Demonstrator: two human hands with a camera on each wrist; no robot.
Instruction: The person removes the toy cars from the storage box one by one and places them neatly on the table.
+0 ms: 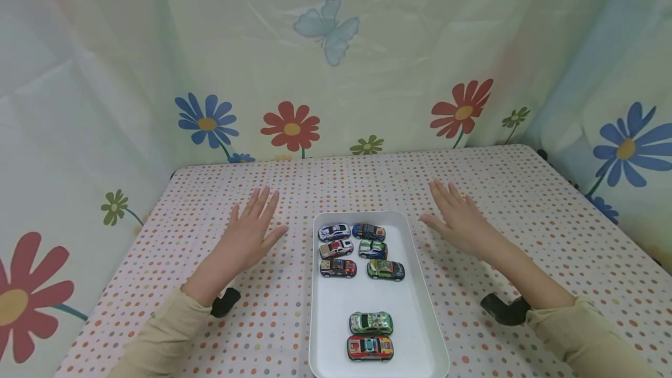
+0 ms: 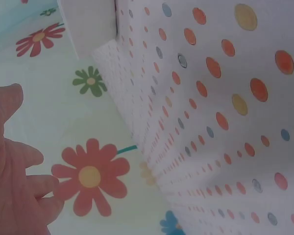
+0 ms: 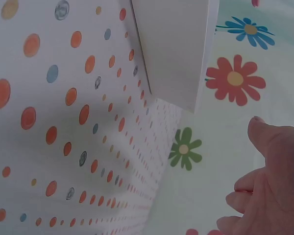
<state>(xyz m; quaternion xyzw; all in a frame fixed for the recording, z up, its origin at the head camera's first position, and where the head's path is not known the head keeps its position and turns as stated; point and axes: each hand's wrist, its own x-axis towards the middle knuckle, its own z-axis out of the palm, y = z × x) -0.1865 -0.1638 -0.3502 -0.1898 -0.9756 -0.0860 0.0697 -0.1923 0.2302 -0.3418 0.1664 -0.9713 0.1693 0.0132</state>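
Observation:
Between the two hands lies a white tray (image 1: 336,296) holding several small toy cars. A white car (image 1: 334,232), a blue car (image 1: 369,231) and others fill its far end in two columns. Closer to me in the tray, a green car (image 1: 371,323) sits beside a red and yellow car (image 1: 370,347). My left hand (image 1: 249,235) is held out left of the tray, fingers extended, holding nothing. To the right of the tray, my right hand (image 1: 459,223) is likewise spread with nothing in it. Neither hand touches the tray or a car.
A dotted cloth (image 1: 252,331) covers the table. Black wrist devices show under the left forearm (image 1: 226,302) and the right forearm (image 1: 506,309). A flowered curtain (image 1: 388,92) hangs behind the table and along both sides.

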